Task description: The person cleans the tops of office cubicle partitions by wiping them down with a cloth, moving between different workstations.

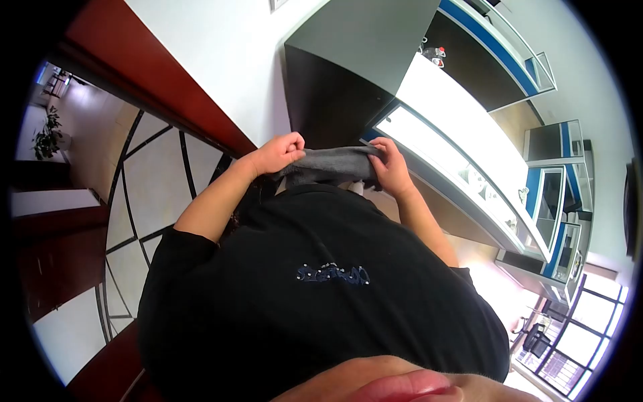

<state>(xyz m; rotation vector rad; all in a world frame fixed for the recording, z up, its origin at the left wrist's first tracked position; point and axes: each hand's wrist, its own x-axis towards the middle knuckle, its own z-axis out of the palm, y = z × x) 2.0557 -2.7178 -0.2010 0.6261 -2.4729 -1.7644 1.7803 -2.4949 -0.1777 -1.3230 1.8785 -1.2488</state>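
A dark grey cloth (338, 161) is stretched sideways in front of the black shirt I wear. My left hand (278, 154) pinches its left end, with the fingers curled in. At the right end my right hand (391, 165) grips the cloth between thumb and fingers. The cloth's upper edge looks folded over, and its lower part is hidden behind the shirt.
A long white counter with a lit glass front (442, 151) runs along the right. Bottles with red caps (434, 55) stand further back. On the left are a dark red door frame (161, 60), a tiled floor (151, 181) and a plant (48, 134).
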